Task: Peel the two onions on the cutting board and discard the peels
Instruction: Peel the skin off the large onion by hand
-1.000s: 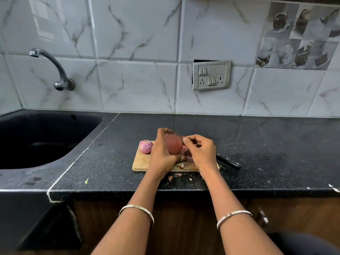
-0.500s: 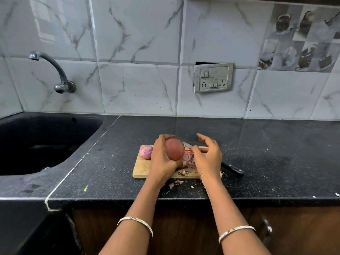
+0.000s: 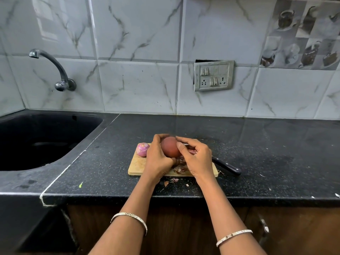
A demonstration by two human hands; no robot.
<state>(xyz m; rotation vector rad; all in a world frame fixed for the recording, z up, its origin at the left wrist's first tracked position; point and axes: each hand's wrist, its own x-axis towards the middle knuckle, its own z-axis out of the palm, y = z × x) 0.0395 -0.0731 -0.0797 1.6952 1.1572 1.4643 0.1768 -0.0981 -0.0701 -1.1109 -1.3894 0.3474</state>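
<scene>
A large onion (image 3: pixel 170 147) with brown-red skin is held just above the wooden cutting board (image 3: pixel 137 165). My left hand (image 3: pixel 157 159) grips it from the left side. My right hand (image 3: pixel 196 159) rests on its right side, thumb pressed on the skin and fingers curled over the top. A smaller pink onion (image 3: pixel 142 149), its skin off, lies at the board's far left corner. Loose peels (image 3: pixel 179 169) lie on the board under my hands, and a few scraps (image 3: pixel 172 181) lie on the counter in front.
A black-handled knife (image 3: pixel 227 167) lies at the board's right edge, blade hidden behind my right hand. A dark sink (image 3: pixel 36 140) with a wall tap (image 3: pixel 55 70) is at the left. The black counter (image 3: pixel 276 162) extends right; a socket plate (image 3: pixel 213 76) is on the tiled wall.
My right hand has moved from beside the onion, fingers spread, onto its right side. The left hand keeps its hold on the onion.
</scene>
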